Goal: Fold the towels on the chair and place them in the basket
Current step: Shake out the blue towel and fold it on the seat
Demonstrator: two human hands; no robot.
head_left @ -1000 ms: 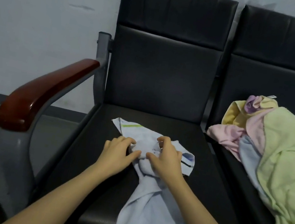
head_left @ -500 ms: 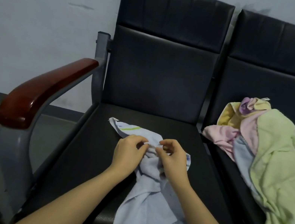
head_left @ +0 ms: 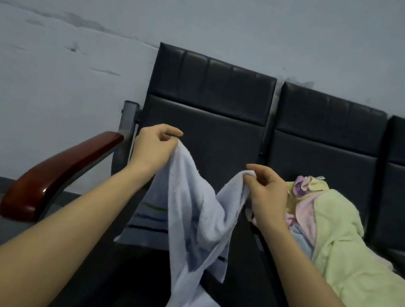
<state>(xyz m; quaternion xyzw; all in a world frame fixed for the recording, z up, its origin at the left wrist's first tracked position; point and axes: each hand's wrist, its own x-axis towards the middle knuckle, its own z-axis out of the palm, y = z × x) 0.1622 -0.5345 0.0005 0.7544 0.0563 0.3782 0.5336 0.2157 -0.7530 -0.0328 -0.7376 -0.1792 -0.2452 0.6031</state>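
While the left hand (head_left: 154, 149) pinches one top corner of the pale blue towel (head_left: 197, 222), the right hand (head_left: 267, 192) pinches the other, and the cloth sags between them, hanging down over the black chair (head_left: 208, 116). Just right of the right hand lies a heap of towels (head_left: 336, 247); left of the left hand, a red armrest (head_left: 56, 176).
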